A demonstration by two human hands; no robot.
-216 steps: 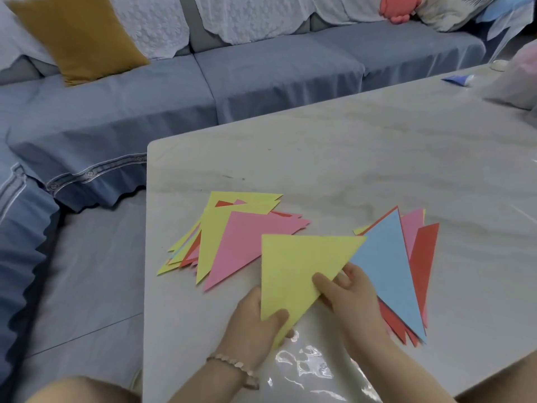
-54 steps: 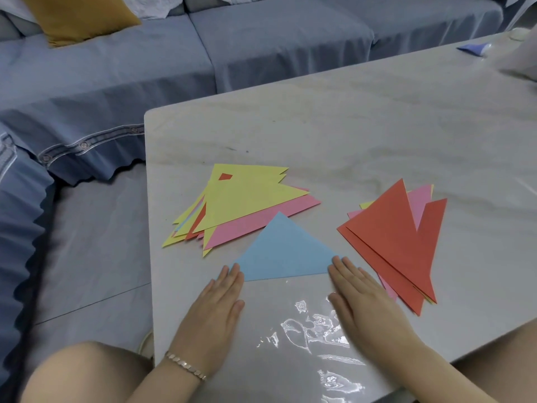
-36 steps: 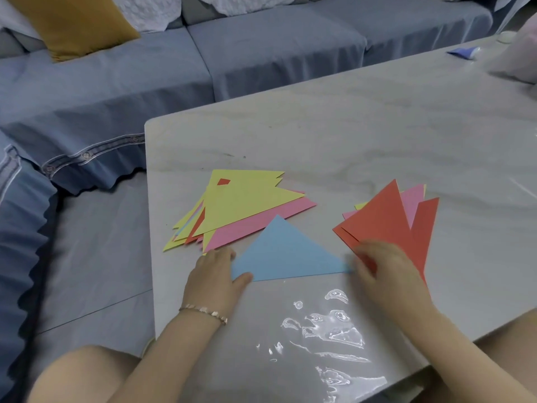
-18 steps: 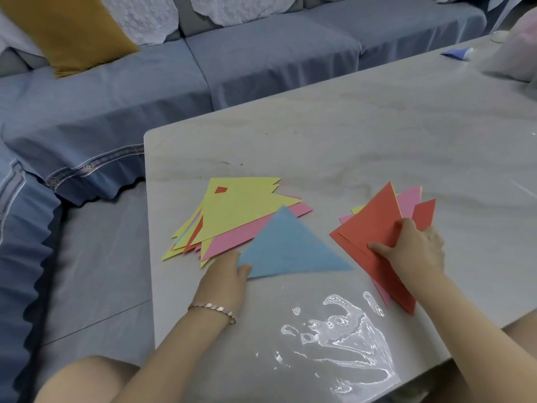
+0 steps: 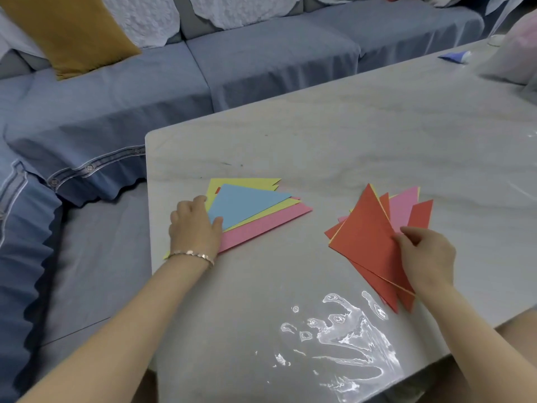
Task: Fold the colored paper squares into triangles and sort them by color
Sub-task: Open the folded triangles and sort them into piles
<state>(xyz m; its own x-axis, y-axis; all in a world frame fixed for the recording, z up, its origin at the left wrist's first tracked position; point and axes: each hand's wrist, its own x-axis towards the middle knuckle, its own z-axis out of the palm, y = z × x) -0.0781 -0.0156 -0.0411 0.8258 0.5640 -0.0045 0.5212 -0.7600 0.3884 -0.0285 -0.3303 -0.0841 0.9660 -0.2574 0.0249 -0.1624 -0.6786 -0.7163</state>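
A blue paper triangle (image 5: 241, 205) lies on top of the left pile (image 5: 261, 225) of yellow, pink and red triangles near the table's left edge. My left hand (image 5: 194, 228) grips the blue triangle's near-left corner, thumb on top. To the right lies a second pile (image 5: 404, 210) of red, pink and yellow papers. My right hand (image 5: 424, 254) pinches the right corner of the top red triangle (image 5: 366, 237) of that pile and lifts it a little off the stack.
The pale marble table (image 5: 348, 141) carries a shiny clear film (image 5: 334, 344) at its near edge. A small blue object (image 5: 453, 56) and a white bag (image 5: 514, 56) sit at the far right. A blue sofa (image 5: 203, 71) with a mustard cushion (image 5: 66, 33) stands behind.
My left hand has slid the blue triangle left and away onto the left pile. My right hand has taken hold of the top red triangle on the right pile.
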